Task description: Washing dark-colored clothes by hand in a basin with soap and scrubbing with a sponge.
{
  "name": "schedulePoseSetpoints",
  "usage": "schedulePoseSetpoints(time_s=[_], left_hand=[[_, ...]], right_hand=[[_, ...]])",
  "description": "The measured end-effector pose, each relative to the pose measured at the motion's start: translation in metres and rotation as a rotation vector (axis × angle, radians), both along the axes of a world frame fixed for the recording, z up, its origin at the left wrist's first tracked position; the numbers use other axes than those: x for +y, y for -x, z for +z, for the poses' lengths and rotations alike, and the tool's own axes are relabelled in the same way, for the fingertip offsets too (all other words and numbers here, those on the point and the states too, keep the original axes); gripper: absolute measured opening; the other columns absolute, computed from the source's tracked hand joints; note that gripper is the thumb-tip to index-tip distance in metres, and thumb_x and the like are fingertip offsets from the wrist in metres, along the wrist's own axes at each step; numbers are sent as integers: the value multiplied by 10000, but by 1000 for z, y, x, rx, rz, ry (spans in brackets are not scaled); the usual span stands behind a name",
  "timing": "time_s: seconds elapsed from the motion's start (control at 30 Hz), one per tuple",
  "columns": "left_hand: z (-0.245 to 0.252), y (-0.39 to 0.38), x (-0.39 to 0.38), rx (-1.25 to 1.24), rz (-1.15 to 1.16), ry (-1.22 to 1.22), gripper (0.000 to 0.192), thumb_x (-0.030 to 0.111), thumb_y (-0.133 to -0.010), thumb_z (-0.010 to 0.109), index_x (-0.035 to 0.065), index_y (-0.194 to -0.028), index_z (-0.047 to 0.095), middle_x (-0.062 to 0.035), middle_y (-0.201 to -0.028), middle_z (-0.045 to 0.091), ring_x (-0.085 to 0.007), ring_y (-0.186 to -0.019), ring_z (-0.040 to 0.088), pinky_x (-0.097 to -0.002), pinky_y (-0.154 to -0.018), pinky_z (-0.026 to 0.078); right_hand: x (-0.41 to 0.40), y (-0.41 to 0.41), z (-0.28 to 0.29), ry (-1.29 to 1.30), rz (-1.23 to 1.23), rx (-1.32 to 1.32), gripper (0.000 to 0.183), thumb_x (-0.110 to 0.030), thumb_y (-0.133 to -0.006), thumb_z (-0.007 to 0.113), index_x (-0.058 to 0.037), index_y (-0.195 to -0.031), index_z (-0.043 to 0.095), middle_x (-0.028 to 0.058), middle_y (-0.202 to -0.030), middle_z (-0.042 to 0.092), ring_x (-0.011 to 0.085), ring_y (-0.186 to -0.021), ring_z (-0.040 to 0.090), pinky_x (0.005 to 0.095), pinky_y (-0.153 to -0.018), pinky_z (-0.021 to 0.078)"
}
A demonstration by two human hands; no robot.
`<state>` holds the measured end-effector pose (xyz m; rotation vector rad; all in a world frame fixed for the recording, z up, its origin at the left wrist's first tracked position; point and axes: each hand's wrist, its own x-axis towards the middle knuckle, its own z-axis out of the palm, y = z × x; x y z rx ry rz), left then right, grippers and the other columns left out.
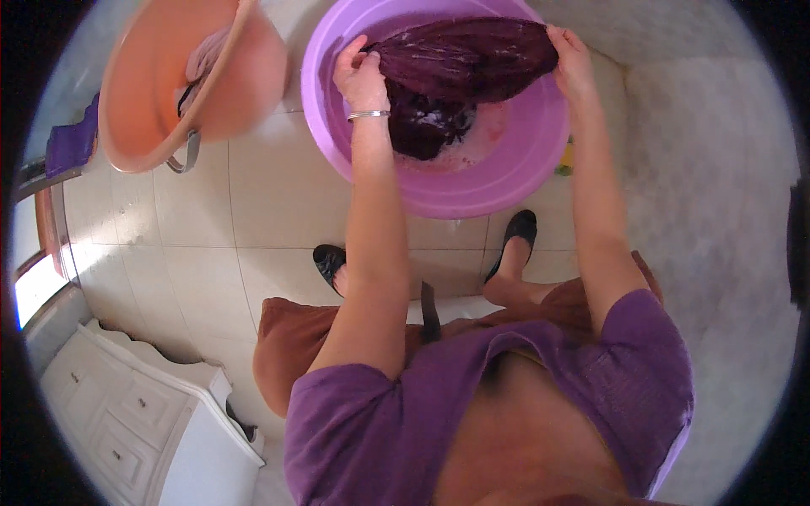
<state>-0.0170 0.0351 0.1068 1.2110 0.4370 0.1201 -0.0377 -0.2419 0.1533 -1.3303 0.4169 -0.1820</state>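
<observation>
A wet, dark maroon cloth garment point(468, 60) is stretched sideways above a purple plastic basin point(455, 199). My left hand point(364, 79) grips its left end, with a silver bangle on that wrist. At the opposite end, my right hand point(573, 60) holds the fabric near the basin's right rim. Below the stretched cloth, more dark wet fabric point(424, 129) lies in the basin, in reddish, foamy water point(484, 136). Whether it belongs to the same garment, I cannot tell.
To the left stands an orange plastic tub point(253, 82) with a grey handle and some pale fabric point(207, 54) inside. A grey wall point(709, 190) rises on the right. A white cabinet point(139, 405) stands at lower left on the tiled floor point(285, 209). A yellow-green object point(565, 159) shows behind the basin.
</observation>
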Motion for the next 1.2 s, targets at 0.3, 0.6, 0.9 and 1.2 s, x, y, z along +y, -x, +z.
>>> schedulePoseSetpoints(time_s=[0.3, 0.6, 0.9, 1.2], left_hand=[[15, -11, 3, -422, -19, -806, 175, -6, -671, 575, 64, -820, 636, -79, -722, 557, -194, -674, 538, -291, -655, 439], [63, 0, 25, -407, -730, -848, 365, 298, -618, 713, 81, -901, 638, -87, -850, 616, -198, -801, 579, -281, -742, 435], [52, -9, 25, -165, -973, -790, 286, 262, -714, 655, 50, -900, 613, -18, -819, 607, -166, -770, 561, -289, -714, 425], [-67, 13, -22, -104, -683, 1075, 367, 368, -847, 430, 68, -1051, 486, -81, -1026, 531, -212, -902, 505, -349, -779, 415]], right_hand=[[-20, -8, 34, 1464, -135, -135, 240, -254, -801, 560, -17, -836, 573, -14, -722, 581, 128, -674, 535, 256, -644, 412], [-15, -11, 76, 854, 669, -70, 247, -253, -768, 589, -35, -881, 601, 2, -768, 551, 150, -720, 511, 253, -682, 394], [-27, -9, 51, 780, 798, -215, 75, -6, -744, 555, -39, -807, 529, 31, -863, 526, 146, -822, 495, 239, -750, 385], [175, 76, 9, 843, 579, -448, 271, 61, -605, 490, -40, -836, 589, 89, -817, 550, 225, -778, 543, 276, -696, 443]])
